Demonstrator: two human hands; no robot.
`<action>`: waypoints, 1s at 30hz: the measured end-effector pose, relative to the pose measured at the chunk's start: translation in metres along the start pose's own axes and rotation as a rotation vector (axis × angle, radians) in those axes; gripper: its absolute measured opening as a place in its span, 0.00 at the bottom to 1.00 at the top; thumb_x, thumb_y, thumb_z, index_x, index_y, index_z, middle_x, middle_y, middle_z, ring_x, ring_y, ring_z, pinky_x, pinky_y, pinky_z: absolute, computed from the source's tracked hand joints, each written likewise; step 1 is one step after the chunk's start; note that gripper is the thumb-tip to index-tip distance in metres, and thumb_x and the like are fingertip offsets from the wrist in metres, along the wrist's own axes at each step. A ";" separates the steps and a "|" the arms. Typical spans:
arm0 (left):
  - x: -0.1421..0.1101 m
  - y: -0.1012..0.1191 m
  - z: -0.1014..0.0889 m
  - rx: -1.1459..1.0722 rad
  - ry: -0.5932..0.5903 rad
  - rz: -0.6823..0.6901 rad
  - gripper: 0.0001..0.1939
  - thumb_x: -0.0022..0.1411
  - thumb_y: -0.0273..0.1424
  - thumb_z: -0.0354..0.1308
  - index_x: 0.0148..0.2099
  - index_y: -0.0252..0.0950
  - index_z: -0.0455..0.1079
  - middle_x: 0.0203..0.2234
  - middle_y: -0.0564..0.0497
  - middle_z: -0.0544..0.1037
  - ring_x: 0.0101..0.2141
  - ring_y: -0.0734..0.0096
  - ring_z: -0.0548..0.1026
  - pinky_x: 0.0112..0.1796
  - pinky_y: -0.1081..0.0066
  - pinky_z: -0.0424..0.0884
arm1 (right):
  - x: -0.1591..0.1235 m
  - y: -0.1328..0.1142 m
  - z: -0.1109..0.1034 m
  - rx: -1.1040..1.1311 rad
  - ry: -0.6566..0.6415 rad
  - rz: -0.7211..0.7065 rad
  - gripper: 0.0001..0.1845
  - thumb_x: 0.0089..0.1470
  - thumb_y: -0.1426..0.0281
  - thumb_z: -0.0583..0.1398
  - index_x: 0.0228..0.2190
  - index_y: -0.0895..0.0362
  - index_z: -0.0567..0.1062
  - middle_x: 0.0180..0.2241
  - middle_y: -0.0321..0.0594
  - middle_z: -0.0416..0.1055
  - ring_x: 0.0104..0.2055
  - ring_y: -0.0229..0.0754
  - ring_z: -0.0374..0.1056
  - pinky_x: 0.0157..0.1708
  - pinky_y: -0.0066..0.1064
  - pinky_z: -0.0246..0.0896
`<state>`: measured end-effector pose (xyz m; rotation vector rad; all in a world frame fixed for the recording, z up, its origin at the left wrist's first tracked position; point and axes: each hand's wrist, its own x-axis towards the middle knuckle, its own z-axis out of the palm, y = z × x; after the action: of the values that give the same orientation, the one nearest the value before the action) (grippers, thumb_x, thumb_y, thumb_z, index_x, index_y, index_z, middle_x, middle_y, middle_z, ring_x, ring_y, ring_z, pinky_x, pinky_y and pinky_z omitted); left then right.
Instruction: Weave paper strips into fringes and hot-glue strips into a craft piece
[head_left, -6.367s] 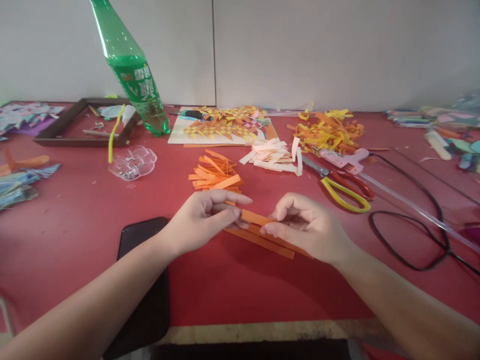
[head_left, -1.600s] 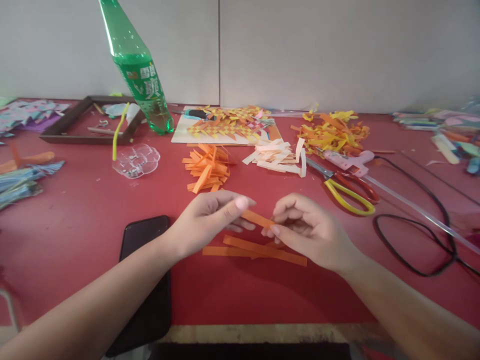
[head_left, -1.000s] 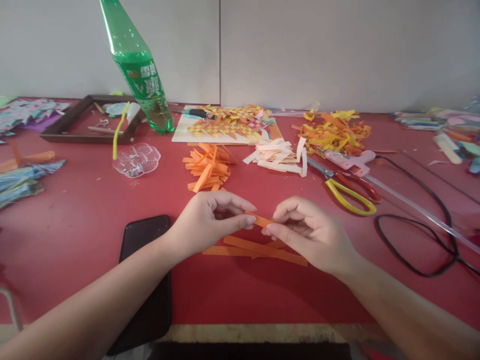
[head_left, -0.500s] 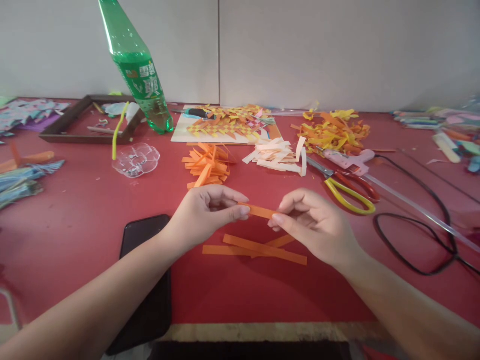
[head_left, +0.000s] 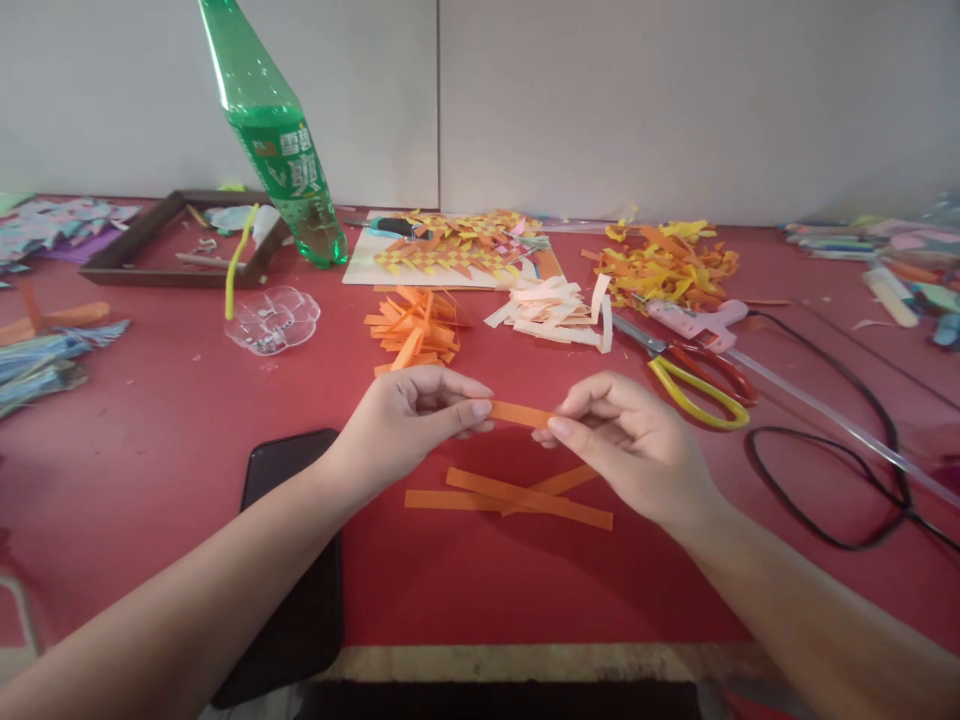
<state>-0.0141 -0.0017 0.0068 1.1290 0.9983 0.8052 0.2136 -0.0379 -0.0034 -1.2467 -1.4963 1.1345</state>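
Note:
A short orange paper strip (head_left: 520, 413) is stretched between my two hands above the red table. My left hand (head_left: 420, 415) pinches its left end between thumb and fingers. The right end is pinched by my right hand (head_left: 626, 440). Below them, several loose orange paper strips (head_left: 540, 497) lie crossed on the table. Just beyond my left hand is a pile of orange strips (head_left: 416, 330), partly covered by the hand. Pale cream strips (head_left: 555, 310) form another heap behind the gap between my hands.
A black phone (head_left: 289, 590) lies under my left forearm. Scissors (head_left: 697, 380), a pink glue gun (head_left: 701, 322) and its black cable (head_left: 817, 545) are at the right. Behind stand a green bottle (head_left: 281, 150), a dark frame (head_left: 142, 275), a clear dish (head_left: 274, 320) and yellow-orange scraps (head_left: 667, 265).
Both hands have risen very slightly, and the left has shifted a little to the left, showing slightly more of the held strip. The loose strips have stayed in place.

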 end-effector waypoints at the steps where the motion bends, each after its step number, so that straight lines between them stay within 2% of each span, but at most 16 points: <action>1: 0.000 0.000 0.000 -0.003 0.009 0.001 0.11 0.55 0.35 0.71 0.37 0.34 0.77 0.30 0.50 0.84 0.33 0.70 0.83 0.40 0.72 0.79 | 0.000 0.000 0.000 0.002 -0.005 -0.007 0.08 0.58 0.67 0.63 0.32 0.54 0.68 0.28 0.35 0.75 0.33 0.39 0.78 0.34 0.25 0.73; 4: 0.000 0.000 0.002 0.019 0.020 0.006 0.11 0.54 0.35 0.71 0.36 0.34 0.78 0.29 0.51 0.84 0.32 0.71 0.83 0.38 0.73 0.79 | 0.000 -0.001 -0.003 -0.038 -0.061 -0.040 0.05 0.57 0.70 0.62 0.30 0.54 0.70 0.29 0.34 0.73 0.33 0.36 0.76 0.36 0.26 0.72; 6: 0.000 0.000 0.000 0.047 0.029 0.010 0.10 0.54 0.35 0.71 0.35 0.34 0.79 0.29 0.51 0.84 0.31 0.71 0.83 0.37 0.74 0.79 | 0.001 0.001 -0.006 -0.079 -0.075 -0.058 0.05 0.57 0.74 0.60 0.29 0.54 0.72 0.27 0.33 0.73 0.30 0.34 0.73 0.34 0.25 0.70; 10: 0.004 -0.001 -0.009 0.084 0.185 0.062 0.10 0.54 0.35 0.70 0.36 0.35 0.78 0.29 0.50 0.84 0.31 0.71 0.82 0.39 0.73 0.78 | 0.003 0.005 -0.010 -0.152 -0.002 -0.078 0.06 0.57 0.76 0.57 0.31 0.53 0.70 0.22 0.32 0.73 0.25 0.33 0.68 0.26 0.23 0.63; 12: 0.006 -0.002 -0.013 0.159 0.244 0.108 0.12 0.56 0.37 0.69 0.38 0.34 0.77 0.30 0.49 0.84 0.33 0.69 0.82 0.40 0.70 0.78 | 0.003 0.005 -0.011 -0.182 -0.007 -0.116 0.06 0.57 0.76 0.57 0.31 0.53 0.70 0.24 0.33 0.74 0.25 0.34 0.68 0.26 0.24 0.62; 14: 0.007 -0.004 -0.015 0.292 0.248 0.200 0.12 0.60 0.38 0.65 0.41 0.34 0.76 0.35 0.46 0.83 0.36 0.65 0.81 0.41 0.67 0.77 | 0.001 0.004 -0.010 -0.212 -0.047 -0.206 0.07 0.57 0.77 0.57 0.31 0.53 0.71 0.26 0.34 0.74 0.26 0.34 0.67 0.27 0.25 0.62; 16: 0.005 -0.005 -0.012 0.465 0.160 0.364 0.14 0.63 0.37 0.62 0.49 0.35 0.75 0.46 0.43 0.81 0.46 0.61 0.79 0.47 0.64 0.74 | -0.001 0.001 -0.009 -0.214 -0.123 -0.328 0.07 0.57 0.78 0.57 0.33 0.53 0.71 0.29 0.35 0.72 0.29 0.34 0.67 0.29 0.27 0.62; 18: 0.002 -0.003 -0.008 0.611 -0.064 0.536 0.19 0.65 0.34 0.61 0.57 0.36 0.71 0.57 0.43 0.75 0.57 0.59 0.71 0.58 0.60 0.65 | -0.003 -0.001 -0.008 -0.192 -0.238 -0.428 0.09 0.57 0.79 0.57 0.34 0.52 0.72 0.30 0.35 0.71 0.32 0.35 0.67 0.32 0.28 0.64; 19: 0.000 -0.002 -0.006 0.631 -0.159 0.578 0.19 0.65 0.34 0.60 0.57 0.36 0.71 0.56 0.43 0.75 0.59 0.60 0.69 0.59 0.61 0.63 | -0.003 -0.002 -0.008 -0.184 -0.290 -0.456 0.09 0.57 0.79 0.57 0.35 0.52 0.72 0.30 0.34 0.71 0.33 0.36 0.67 0.34 0.29 0.64; 21: -0.001 0.001 -0.003 0.628 -0.328 0.553 0.15 0.66 0.33 0.59 0.53 0.35 0.74 0.49 0.45 0.80 0.52 0.64 0.74 0.54 0.67 0.68 | -0.004 -0.002 -0.007 -0.196 -0.351 -0.477 0.11 0.58 0.80 0.57 0.36 0.51 0.72 0.30 0.33 0.71 0.33 0.35 0.66 0.34 0.28 0.64; 23: -0.001 0.003 -0.001 0.624 -0.383 0.473 0.09 0.66 0.31 0.58 0.45 0.35 0.77 0.39 0.48 0.83 0.40 0.69 0.79 0.43 0.72 0.73 | -0.005 0.000 -0.008 -0.216 -0.340 -0.452 0.10 0.59 0.79 0.58 0.37 0.51 0.71 0.31 0.33 0.71 0.33 0.34 0.67 0.33 0.27 0.63; 24: -0.001 0.004 -0.002 0.638 -0.363 0.443 0.08 0.66 0.31 0.58 0.42 0.35 0.77 0.36 0.49 0.83 0.36 0.71 0.79 0.40 0.73 0.73 | -0.005 0.000 -0.008 -0.228 -0.316 -0.425 0.09 0.60 0.77 0.58 0.39 0.51 0.71 0.31 0.33 0.72 0.33 0.34 0.67 0.33 0.27 0.63; 26: 0.002 0.002 -0.004 0.717 -0.210 0.432 0.07 0.65 0.31 0.58 0.40 0.36 0.77 0.33 0.50 0.83 0.34 0.70 0.79 0.39 0.72 0.72 | -0.004 0.001 -0.008 -0.280 -0.267 -0.362 0.07 0.60 0.72 0.61 0.41 0.51 0.70 0.32 0.34 0.72 0.34 0.36 0.68 0.35 0.28 0.63; 28: 0.005 -0.002 -0.009 0.857 0.046 0.456 0.08 0.65 0.33 0.58 0.40 0.36 0.77 0.34 0.50 0.83 0.36 0.66 0.78 0.41 0.68 0.72 | -0.002 0.001 -0.008 -0.402 -0.254 -0.309 0.10 0.58 0.65 0.64 0.41 0.52 0.70 0.33 0.36 0.72 0.36 0.39 0.68 0.38 0.32 0.64; 30: 0.007 -0.007 -0.013 1.047 0.322 0.470 0.09 0.66 0.33 0.56 0.41 0.36 0.76 0.36 0.46 0.82 0.40 0.58 0.77 0.45 0.60 0.71 | 0.000 -0.002 -0.006 -0.569 -0.317 -0.281 0.14 0.53 0.59 0.67 0.37 0.53 0.72 0.36 0.39 0.72 0.41 0.44 0.67 0.43 0.37 0.63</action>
<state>-0.0238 0.0077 -0.0026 2.2374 1.5188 0.8542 0.2187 -0.0372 -0.0002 -1.1956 -2.2641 0.7626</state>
